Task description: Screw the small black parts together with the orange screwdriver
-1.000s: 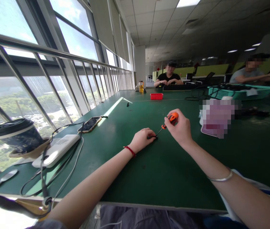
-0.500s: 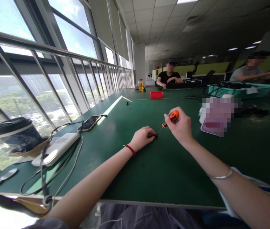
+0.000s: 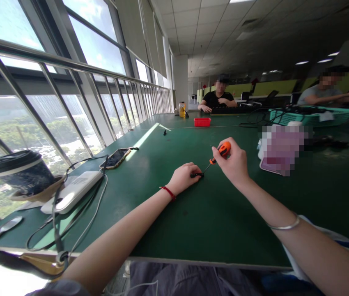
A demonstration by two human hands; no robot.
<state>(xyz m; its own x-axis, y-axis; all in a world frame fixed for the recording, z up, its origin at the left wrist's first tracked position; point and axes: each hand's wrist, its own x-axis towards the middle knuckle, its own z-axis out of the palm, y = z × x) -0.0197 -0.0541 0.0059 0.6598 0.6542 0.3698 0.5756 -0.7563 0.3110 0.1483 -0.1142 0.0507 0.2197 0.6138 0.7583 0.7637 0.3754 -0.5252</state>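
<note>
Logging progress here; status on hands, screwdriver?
Right hand: gripping orange screwdriver, angled at black part. Left hand: holding that part. Nothing seen in the way.

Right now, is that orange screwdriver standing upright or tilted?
Tilted: the screwdriver slants from the right hand, handle higher, shaft pointing down toward the small black part at the left hand.

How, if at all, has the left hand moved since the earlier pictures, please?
No, not visibly: judged against the green table, the left hand shows no clear shift, still holding the small black part.
</note>
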